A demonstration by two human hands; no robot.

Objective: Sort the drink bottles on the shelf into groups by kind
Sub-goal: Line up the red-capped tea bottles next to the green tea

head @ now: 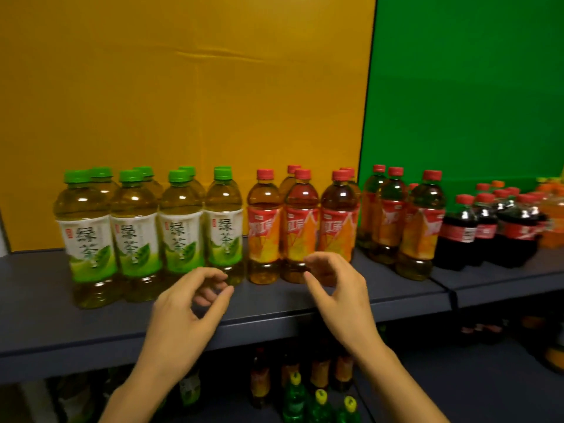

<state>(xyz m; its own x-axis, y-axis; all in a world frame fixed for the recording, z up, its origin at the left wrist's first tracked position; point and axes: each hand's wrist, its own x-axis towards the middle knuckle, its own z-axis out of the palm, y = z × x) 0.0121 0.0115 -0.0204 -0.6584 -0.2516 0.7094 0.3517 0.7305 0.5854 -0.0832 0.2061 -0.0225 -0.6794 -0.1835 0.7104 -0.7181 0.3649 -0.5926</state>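
Note:
Several green-tea bottles (134, 227) with green caps stand in two rows at the left of the dark shelf (45, 315). Right of them stand several red-capped iced-tea bottles (300, 227), then a further group (421, 227) of the same kind. Small cola bottles (464, 230) follow at the right. My left hand (189, 312) hovers in front of the rightmost green-tea bottle, fingers curled and apart, holding nothing. My right hand (338, 288) hovers before the iced-tea bottles, fingers spread, empty.
Orange drink bottles (552, 215) stand at the far right edge. A yellow panel (183, 87) and a green panel (473, 87) back the shelf. A lower shelf holds more bottles, among them green ones with yellow caps (320, 404).

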